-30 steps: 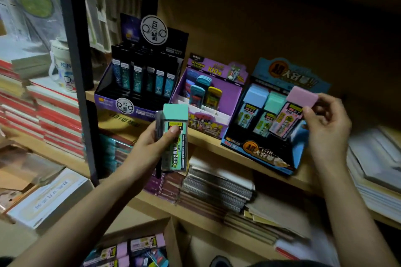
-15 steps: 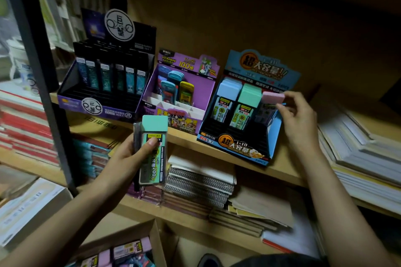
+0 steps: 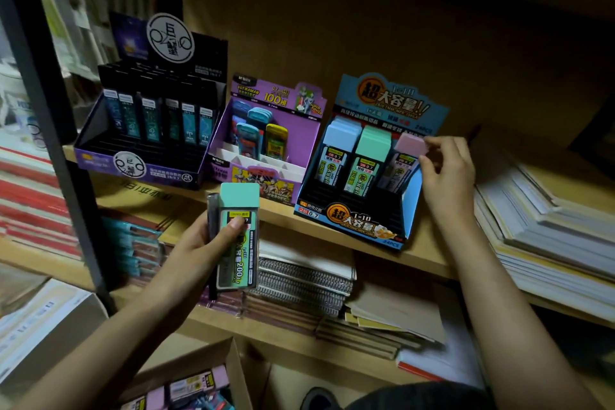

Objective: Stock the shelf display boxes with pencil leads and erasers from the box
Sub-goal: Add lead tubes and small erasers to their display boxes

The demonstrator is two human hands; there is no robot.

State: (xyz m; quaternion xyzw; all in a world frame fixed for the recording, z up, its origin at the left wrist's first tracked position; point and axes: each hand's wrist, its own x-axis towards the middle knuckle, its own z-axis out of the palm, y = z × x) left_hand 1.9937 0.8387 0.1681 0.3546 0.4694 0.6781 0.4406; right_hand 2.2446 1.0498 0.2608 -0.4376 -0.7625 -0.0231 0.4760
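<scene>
Your right hand [image 3: 446,173] pinches the cap of the pink pack [image 3: 411,146], which stands in the right slot of the blue display box [image 3: 349,223] on the shelf [image 3: 429,253]. Your left hand [image 3: 199,243] grips a green pack [image 3: 238,236] upright (thumb across its label), nearer you and left of that display box. The cardboard box [image 3: 233,373] sits low and near, with more packs inside.

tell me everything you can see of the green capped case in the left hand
The green-capped case is a flat, plastic-looking rectangle with a mint cap and a green label reading 200. It is upright, cap up, before the shelf edge. The left hand grips it, thumb across the label, with a darker case behind it.
</scene>
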